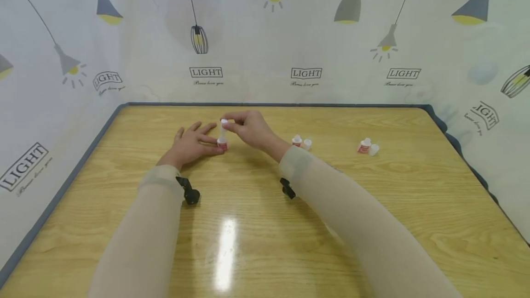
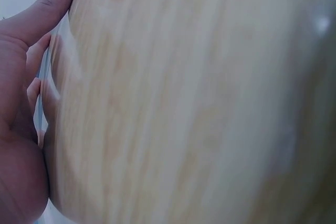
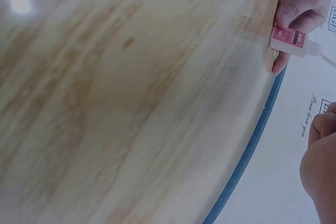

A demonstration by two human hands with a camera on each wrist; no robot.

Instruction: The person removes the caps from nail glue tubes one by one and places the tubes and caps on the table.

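Note:
A small white bottle with a pink label (image 1: 222,145) stands upright on the wooden table. My left hand (image 1: 193,145) lies low at the tabletop and pinches it between thumb and forefinger, the other fingers spread. In the right wrist view the left thumb (image 3: 299,8) presses against the bottle's label (image 3: 290,37). From the upper right, my right hand (image 1: 251,128) pinches a white cap (image 1: 224,122) between thumb and forefinger, right over the bottle. A thin pale stem (image 3: 329,61) runs from the bottle's neck toward that hand.
Right of my hands stand two more pink-labelled bottles, one nearer (image 1: 296,141) and one farther right (image 1: 364,146). Beside each sits a small translucent cup, the nearer cup (image 1: 308,144) and the farther cup (image 1: 374,150). A lamp-patterned sheet (image 1: 248,45) rises behind the table (image 1: 265,243).

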